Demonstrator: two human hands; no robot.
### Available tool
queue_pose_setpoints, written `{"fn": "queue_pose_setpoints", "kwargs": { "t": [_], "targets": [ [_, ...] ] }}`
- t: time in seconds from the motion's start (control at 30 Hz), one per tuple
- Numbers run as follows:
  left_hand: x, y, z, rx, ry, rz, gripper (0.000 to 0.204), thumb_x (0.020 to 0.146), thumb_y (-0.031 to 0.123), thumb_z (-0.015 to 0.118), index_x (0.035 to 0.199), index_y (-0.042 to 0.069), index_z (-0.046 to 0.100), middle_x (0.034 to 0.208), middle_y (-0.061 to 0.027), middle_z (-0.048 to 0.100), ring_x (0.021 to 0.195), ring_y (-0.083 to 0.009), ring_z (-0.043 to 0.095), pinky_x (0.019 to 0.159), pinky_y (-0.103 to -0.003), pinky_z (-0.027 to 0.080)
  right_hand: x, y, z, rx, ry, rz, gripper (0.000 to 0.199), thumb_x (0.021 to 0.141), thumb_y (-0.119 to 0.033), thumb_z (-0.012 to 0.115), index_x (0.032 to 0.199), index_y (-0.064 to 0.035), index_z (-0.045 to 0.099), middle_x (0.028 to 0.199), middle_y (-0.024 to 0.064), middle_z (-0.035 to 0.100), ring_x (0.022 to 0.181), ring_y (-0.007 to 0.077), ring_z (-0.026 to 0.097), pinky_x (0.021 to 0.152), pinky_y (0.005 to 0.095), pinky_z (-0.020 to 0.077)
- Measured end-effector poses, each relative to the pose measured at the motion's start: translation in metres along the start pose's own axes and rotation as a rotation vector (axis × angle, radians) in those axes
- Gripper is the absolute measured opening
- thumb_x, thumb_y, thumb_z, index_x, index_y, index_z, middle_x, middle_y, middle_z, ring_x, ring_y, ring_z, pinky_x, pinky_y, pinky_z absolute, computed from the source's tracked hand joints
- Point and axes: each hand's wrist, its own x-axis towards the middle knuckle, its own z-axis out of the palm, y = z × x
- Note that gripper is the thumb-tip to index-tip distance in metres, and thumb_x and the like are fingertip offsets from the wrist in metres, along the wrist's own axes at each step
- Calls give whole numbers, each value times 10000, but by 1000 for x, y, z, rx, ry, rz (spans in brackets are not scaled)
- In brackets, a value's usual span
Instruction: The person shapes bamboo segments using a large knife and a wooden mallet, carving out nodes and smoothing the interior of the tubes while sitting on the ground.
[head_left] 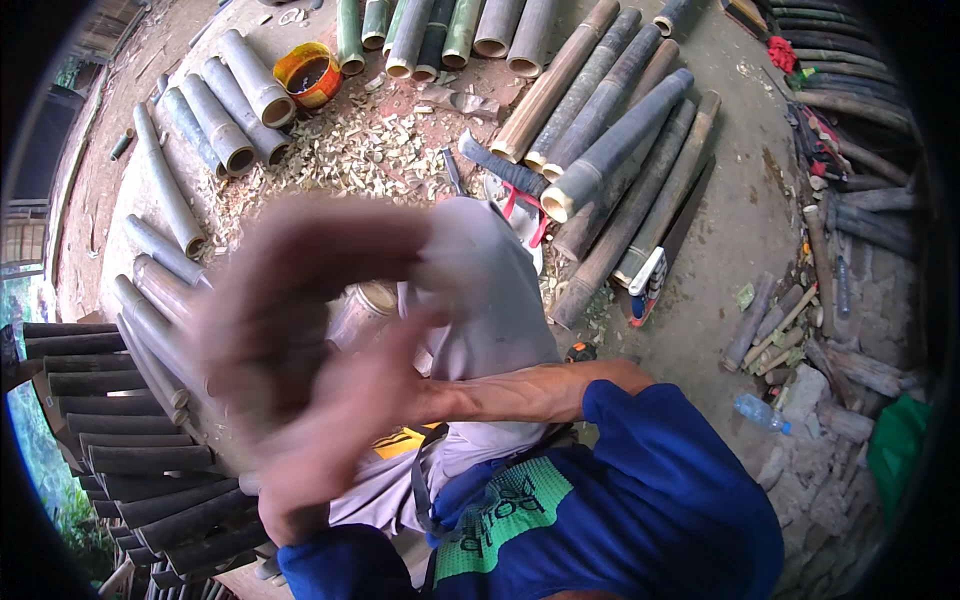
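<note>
A bamboo piece lies just ahead of the blurred, overlapping hands, its long axis unclear. Whether either hand grips anything, I can't tell.

A clear plastic bottle lies on its side near some green sheeting

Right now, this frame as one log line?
hands: motion-blurred, grip unclear | bamboo tubes: grouped around wood chips | red-yellow bucket: dark contents

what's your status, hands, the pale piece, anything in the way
Both hands blurred, grip unclear. Pale round-ended piece just beyond, partly hidden. Bamboo tubes and chips on ground ahead.
</note>
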Motion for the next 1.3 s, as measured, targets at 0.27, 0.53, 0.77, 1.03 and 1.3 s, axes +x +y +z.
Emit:
{"fn": "queue_pose_setpoints", "kwargs": {
  "t": [0.27, 0.53, 0.77, 1.03, 1.3],
  "targets": [
    [-101, -33, -108, -125, 242, -220, 299, 681, 162, 652, 854, -25, 494, 729, -110, 527, 642, -163, 525, 624, -251, 416, 14, 8, -44, 344, -8, 182, 420, 828, -179, 693, 1079, 28, 427, 718, 98, 583, 525, 131, 592, 489, 294, 484],
    [-149, -176, -123, 689, -84, -705, 525, 637, 228, 769, 1060, -23, 585, 944, -207, 630, 881, -360, 610, 769, -399, 486, 18, -6, -61, 569, 2, 155, 403, 818, -83, 674, 1115, 16, 420, 819, 62, 571, 551, 114, 582, 500, 255, 509],
    [-161, -307, -96, 1067, 0, -685, 984, 481, 327, 865, 1311, 89, 394, 1248, -134, 509, 1212, -299, 467, 975, -632, 317, 16, -12, -74, 521, 46, 163, 349, 815, -18, 647, 1084, 19, 429, 816, 74, 578, 559, 110, 585, 507, 238, 488],
    [-146, -329, -104, 1012, -142, -733, 869, 456, 327, 848, 1197, 86, 465, 1084, -121, 604, 1082, -302, 544, 872, -505, 390, 28, -11, -86, 514, 84, 192, 300, 825, -58, 652, 1009, 3, 423, 751, 74, 542, 560, 130, 569, 532, 271, 485],
    [-169, -327, -80, 1270, 172, -472, 855, 461, 225, 836, 1223, 110, 466, 1170, -46, 556, 1127, -226, 511, 975, -501, 343, 38, -16, -80, 486, 87, 125, 306, 825, -55, 649, 1014, 9, 417, 760, 78, 541, 563, 130, 570, 527, 275, 489]
  ]
}}
